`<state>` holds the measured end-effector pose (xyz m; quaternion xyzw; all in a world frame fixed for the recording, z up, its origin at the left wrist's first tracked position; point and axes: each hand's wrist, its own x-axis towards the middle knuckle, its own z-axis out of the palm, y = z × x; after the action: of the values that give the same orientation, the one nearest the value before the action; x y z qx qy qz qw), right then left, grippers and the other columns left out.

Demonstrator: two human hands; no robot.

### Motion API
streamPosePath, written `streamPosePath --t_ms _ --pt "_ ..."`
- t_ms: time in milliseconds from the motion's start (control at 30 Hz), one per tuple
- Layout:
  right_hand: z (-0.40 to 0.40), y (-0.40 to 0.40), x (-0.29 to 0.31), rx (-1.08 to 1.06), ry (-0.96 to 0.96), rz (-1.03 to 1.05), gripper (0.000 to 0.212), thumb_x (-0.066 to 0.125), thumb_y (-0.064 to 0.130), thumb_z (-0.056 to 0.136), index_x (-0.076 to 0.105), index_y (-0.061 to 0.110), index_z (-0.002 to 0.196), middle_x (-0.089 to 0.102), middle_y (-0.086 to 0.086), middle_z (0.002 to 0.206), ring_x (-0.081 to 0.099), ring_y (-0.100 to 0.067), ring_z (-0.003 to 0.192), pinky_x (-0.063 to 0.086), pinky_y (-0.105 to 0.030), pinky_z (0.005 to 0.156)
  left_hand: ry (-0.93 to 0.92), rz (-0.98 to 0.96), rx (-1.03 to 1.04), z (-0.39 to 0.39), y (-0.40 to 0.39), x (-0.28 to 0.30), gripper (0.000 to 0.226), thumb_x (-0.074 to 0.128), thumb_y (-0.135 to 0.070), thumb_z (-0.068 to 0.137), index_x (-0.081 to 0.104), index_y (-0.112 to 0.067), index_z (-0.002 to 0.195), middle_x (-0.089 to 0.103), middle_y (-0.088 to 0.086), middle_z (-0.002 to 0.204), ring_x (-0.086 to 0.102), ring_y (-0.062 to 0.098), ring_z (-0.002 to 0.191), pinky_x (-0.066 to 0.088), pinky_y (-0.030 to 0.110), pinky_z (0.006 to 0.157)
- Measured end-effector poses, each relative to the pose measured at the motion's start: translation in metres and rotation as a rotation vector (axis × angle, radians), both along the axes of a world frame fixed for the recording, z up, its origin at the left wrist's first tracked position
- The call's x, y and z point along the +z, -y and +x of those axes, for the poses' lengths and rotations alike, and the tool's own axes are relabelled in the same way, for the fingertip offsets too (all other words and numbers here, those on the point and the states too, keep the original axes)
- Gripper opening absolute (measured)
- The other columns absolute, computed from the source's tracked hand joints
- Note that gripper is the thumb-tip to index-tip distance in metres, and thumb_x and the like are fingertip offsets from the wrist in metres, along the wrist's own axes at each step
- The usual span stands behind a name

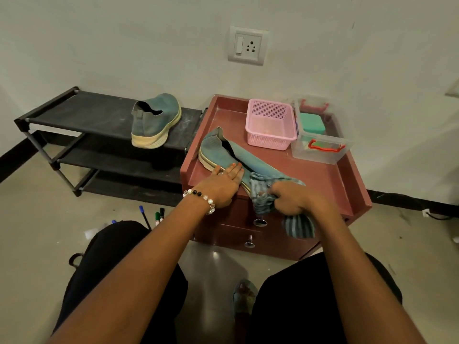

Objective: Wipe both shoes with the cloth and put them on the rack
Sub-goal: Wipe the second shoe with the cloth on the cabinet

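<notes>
One teal slip-on shoe [155, 120] with a cream sole stands upright on the top shelf of the black rack [82, 112]. The second teal shoe [223, 147] lies on top of the maroon cabinet [330, 175], heel to the back left, toe toward me. My left hand [223, 181] presses flat on its side, fingers spread, a bead bracelet on the wrist. My right hand [293, 198] is closed on a blue-grey striped cloth [260, 194] bunched over the shoe's toe. One end of the cloth hangs down over the cabinet front.
A pink basket [270, 122] and a clear plastic box [320, 135] with a green item stand at the cabinet's back. Pens [159, 216] lie on the floor by the rack. A wall socket [247, 45] is above. My knees are in the foreground.
</notes>
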<state>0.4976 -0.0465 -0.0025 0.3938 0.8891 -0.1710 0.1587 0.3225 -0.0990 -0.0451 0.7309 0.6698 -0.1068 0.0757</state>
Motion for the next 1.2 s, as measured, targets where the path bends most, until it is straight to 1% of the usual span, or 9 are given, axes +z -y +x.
streamPosePath --t_ms 100,233,333,467,600,800,967,1067,1200 --pt "0.001 -0.001 0.004 0.006 0.025 0.041 0.024 0.046 0.001 0.081 0.063 0.001 0.098 0.063 -0.014 0.109 0.058 -0.027 0.104 0.044 -0.028 0.082 0.038 -0.018 0.003 0.0 0.002 -0.001 0.081 0.043 0.001 0.088 -0.007 -0.005 0.151 -0.015 0.011 0.159 -0.012 0.021 0.147 0.0 0.045 0.118" --pt "-0.017 -0.006 -0.01 0.088 -0.122 0.036 0.05 0.048 0.001 0.082 0.053 0.013 0.13 0.058 -0.014 0.13 0.052 -0.03 0.121 0.042 -0.034 0.1 0.049 -0.039 0.011 0.002 0.001 -0.003 0.087 0.046 0.0 0.085 -0.013 -0.004 0.15 -0.019 0.012 0.157 -0.017 0.023 0.146 -0.002 0.045 0.119" --pt "-0.021 -0.005 -0.013 0.071 -0.161 0.016 0.057 0.045 -0.001 0.083 0.044 0.014 0.139 0.051 -0.014 0.137 0.047 -0.032 0.126 0.039 -0.035 0.103 0.012 -0.033 0.017 -0.001 0.001 -0.006 0.088 0.045 -0.003 0.086 -0.016 -0.006 0.149 -0.022 0.009 0.157 -0.019 0.02 0.145 -0.002 0.049 0.118" --pt "-0.002 -0.002 0.0 -0.02 -0.003 -0.025 0.032 0.045 0.001 0.084 0.063 0.004 0.109 0.061 -0.015 0.121 0.055 -0.028 0.114 0.044 -0.03 0.093 -0.019 -0.018 -0.002 -0.003 0.004 -0.009 0.087 0.043 -0.004 0.086 -0.016 -0.008 0.15 -0.024 0.007 0.157 -0.019 0.019 0.145 -0.003 0.052 0.116" --pt "-0.006 0.0 0.008 0.01 0.045 0.031 0.021 0.046 0.001 0.083 0.063 0.002 0.096 0.063 -0.018 0.113 0.058 -0.028 0.099 0.044 -0.029 0.079 0.022 -0.032 0.0 -0.003 0.004 -0.009 0.089 0.045 -0.004 0.086 -0.017 -0.008 0.15 -0.025 0.007 0.156 -0.02 0.019 0.145 -0.004 0.05 0.116" --pt "-0.027 -0.008 -0.015 0.081 -0.146 0.004 0.059 0.045 -0.002 0.083 0.043 0.015 0.14 0.047 -0.014 0.142 0.043 -0.03 0.13 0.035 -0.032 0.107 0.013 -0.044 0.032 -0.002 0.001 -0.009 0.088 0.047 -0.011 0.09 -0.019 -0.009 0.149 -0.026 0.005 0.156 -0.021 0.018 0.145 -0.004 0.05 0.116" --pt "-0.005 -0.002 0.007 -0.013 0.049 -0.012 0.032 0.044 0.001 0.086 0.062 0.003 0.112 0.059 -0.016 0.123 0.055 -0.03 0.112 0.043 -0.029 0.089 0.011 -0.036 0.018 -0.003 0.005 -0.008 0.087 0.044 -0.005 0.087 -0.017 -0.008 0.149 -0.027 0.006 0.156 -0.022 0.019 0.144 -0.004 0.052 0.116" --pt "-0.007 -0.004 0.01 -0.003 0.073 -0.006 0.028 0.044 -0.001 0.085 0.062 -0.001 0.107 0.06 -0.019 0.117 0.056 -0.03 0.105 0.042 -0.028 0.079 0.058 -0.061 0.022 -0.002 0.004 -0.008 0.088 0.043 -0.002 0.086 -0.018 -0.008 0.149 -0.028 0.007 0.155 -0.023 0.019 0.144 -0.005 0.051 0.116" --pt "-0.028 -0.015 -0.006 0.071 -0.086 0.013 0.048 0.045 -0.002 0.084 0.053 0.013 0.129 0.054 -0.015 0.133 0.049 -0.031 0.122 0.039 -0.031 0.099 0.081 -0.066 0.071 0.003 0.0 -0.009 0.087 0.043 -0.004 0.088 -0.021 -0.008 0.148 -0.03 0.007 0.154 -0.025 0.02 0.143 -0.006 0.047 0.116"
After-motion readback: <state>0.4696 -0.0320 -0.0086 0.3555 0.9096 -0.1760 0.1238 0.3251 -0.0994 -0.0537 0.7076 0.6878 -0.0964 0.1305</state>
